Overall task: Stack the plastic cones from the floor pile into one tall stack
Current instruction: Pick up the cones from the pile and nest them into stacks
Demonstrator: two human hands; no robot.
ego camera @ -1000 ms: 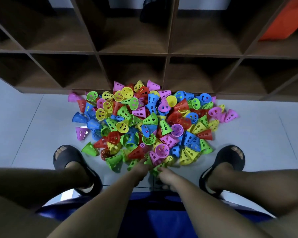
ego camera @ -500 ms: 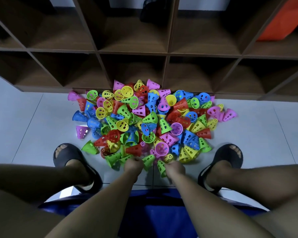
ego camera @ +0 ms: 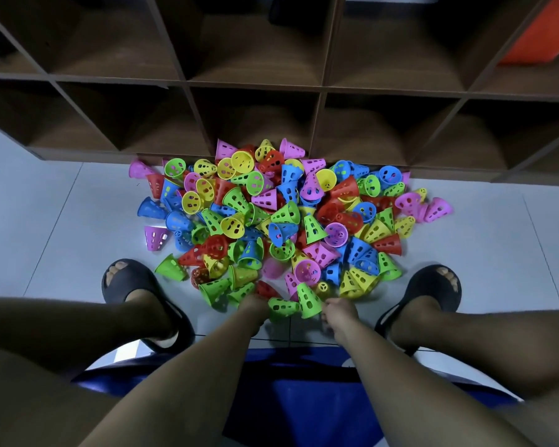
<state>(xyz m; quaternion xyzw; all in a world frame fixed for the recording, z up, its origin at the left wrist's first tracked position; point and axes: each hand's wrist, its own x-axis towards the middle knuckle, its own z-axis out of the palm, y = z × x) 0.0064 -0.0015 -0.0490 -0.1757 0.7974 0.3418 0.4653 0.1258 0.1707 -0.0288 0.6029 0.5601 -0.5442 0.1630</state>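
A big pile of perforated plastic cones [ego camera: 307, 227] in red, yellow, green, blue and pink lies on the pale tiled floor against a shelf. At its near edge my left hand [ego camera: 254, 307] grips a green cone lying on its side [ego camera: 282, 307], wide end to the left. My right hand [ego camera: 338, 312] pinches the base of a second green cone [ego camera: 308, 296], tip up and away from me. The two green cones touch between my hands. My fingers are mostly hidden behind knuckles and cones. No stack is in view.
A dark wooden cubby shelf [ego camera: 252, 82] rises right behind the pile. My feet in black slippers, left [ego camera: 126, 279] and right [ego camera: 433, 287], flank the pile. A blue seat [ego camera: 304, 398] is under me. Bare floor tiles [ego camera: 46, 227] spread out to both sides.
Both hands drew back from the pile's edge, each bringing a green cone. The two cones have come together between my hands, and a few cones near the front shifted.
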